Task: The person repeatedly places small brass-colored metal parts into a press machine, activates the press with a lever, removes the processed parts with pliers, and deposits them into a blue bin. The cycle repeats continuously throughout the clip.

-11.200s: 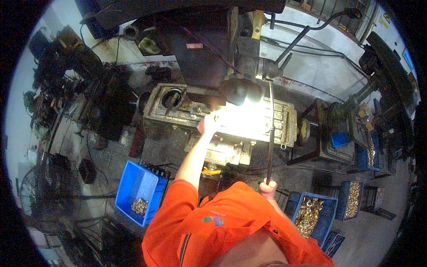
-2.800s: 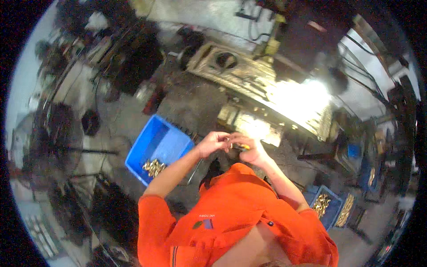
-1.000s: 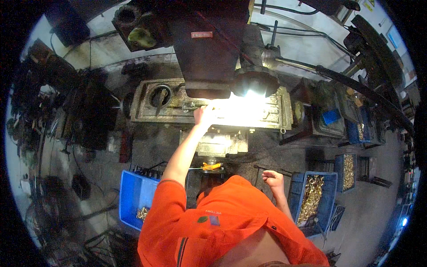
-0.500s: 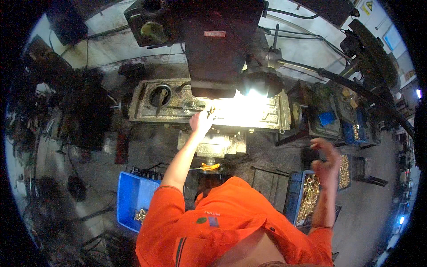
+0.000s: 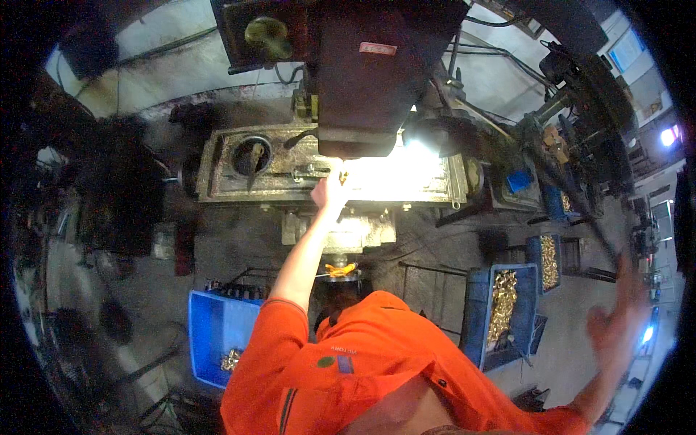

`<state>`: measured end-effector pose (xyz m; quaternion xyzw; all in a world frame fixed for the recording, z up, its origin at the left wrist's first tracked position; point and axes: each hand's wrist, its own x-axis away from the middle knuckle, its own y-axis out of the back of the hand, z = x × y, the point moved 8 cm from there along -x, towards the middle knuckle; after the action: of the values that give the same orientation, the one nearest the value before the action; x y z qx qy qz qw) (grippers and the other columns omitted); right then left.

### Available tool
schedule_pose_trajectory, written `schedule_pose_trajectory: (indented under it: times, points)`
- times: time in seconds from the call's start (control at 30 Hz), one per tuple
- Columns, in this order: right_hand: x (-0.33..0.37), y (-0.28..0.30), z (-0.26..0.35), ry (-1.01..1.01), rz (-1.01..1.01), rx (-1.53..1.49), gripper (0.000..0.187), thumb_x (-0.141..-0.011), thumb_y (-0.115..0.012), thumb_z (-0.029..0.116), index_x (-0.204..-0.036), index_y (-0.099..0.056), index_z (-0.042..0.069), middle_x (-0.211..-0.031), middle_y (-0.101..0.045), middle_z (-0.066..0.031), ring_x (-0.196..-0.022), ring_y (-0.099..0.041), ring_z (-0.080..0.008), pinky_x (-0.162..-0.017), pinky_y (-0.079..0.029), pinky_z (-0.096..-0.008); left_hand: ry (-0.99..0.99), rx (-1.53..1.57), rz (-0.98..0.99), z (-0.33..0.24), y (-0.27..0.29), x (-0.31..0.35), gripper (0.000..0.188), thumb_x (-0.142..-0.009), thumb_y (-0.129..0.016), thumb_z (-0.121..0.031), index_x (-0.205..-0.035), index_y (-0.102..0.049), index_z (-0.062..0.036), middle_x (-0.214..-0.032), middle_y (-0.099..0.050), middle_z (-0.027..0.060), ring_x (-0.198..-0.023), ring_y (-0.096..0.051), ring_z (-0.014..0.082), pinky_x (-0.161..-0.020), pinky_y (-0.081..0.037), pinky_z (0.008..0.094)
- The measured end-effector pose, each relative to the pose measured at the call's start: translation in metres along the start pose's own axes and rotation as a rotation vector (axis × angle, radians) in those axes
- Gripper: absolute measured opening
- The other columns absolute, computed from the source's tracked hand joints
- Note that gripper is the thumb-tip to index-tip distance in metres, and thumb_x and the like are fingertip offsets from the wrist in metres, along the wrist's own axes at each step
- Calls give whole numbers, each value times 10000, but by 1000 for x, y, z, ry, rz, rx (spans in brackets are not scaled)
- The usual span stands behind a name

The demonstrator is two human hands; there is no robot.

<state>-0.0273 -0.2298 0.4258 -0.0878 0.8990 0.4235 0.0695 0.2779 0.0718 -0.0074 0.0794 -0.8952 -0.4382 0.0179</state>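
My left hand [image 5: 330,191] reaches forward onto the long metal machine table [image 5: 217,185], under the dark machine head [image 5: 370,87]. Its fingers are closed around a small brass-coloured part [image 5: 344,176], partly lost in the lamp's glare. Just left of that hand is a small metal fixture [image 5: 308,171] on the table. My right hand [image 5: 615,322] is held far out to the right, blurred, thumb apart from the raised fingers, and I see nothing in it. A blue crate [image 5: 475,312] of brass-coloured parts [image 5: 503,308] stands between it and my body.
Low on the left, a blue bin [image 5: 206,337] holds a few metal pieces [image 5: 230,359]. Another blue crate [image 5: 549,262] of brass-coloured parts lies farther right. An orange-handled tool [image 5: 341,270] rests below the machine table. A bright lamp [image 5: 422,148] hangs by the machine head.
My right hand has swung outward to the right, away from the crate of brass-coloured parts. My left hand stays at the same spot on the machine table. The view has shifted slightly.
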Motion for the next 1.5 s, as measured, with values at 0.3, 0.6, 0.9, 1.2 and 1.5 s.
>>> schedule_pose_trajectory:
  times: [0.3,0.6,0.9,1.2,1.5]
  points:
    - [98,-209,132,-529,280,-1226,379,-652,-503,-83,-1019,-552,-2,-643,-538,-6,-547,-478,-84,-482,-376,-215,-17,90,-16,-6,-21,4,321,-736,-611,-454,-878,-566,-170,-702,-628,103,-665,-620,307,-552,-464,428]
    - [112,-342,198,-781,468,-1663,63,-677,-502,-3,-679,-537,49,-587,-472,25,-505,-401,-64,-444,-320,-246,66,47,-69,-11,-3,9,425,-687,-631,-510,-781,-636,-95,-709,-631,142,-678,-621,321,-575,-470,419]
    - [89,-330,219,-817,427,-1919,88,-623,-472,-9,-631,-458,78,-575,-380,54,-513,-351,-49,-446,-266,-231,188,-96,-2,-13,-6,12,506,-685,-605,-560,-795,-656,-69,-780,-651,142,-752,-634,312,-637,-489,412]
    - [91,-356,231,-716,404,-1924,54,-618,-470,43,-609,-424,70,-551,-350,40,-521,-331,-63,-450,-263,-261,200,-189,20,-8,-21,4,509,-709,-581,-564,-795,-654,-67,-792,-654,135,-760,-636,302,-648,-492,413]
    - [90,-369,244,-697,411,-2042,54,-636,-479,66,-625,-428,80,-544,-352,33,-505,-330,-71,-447,-263,-267,258,-132,5,-11,-16,8,504,-696,-598,-547,-794,-658,-56,-795,-653,146,-767,-637,307,-657,-493,414]
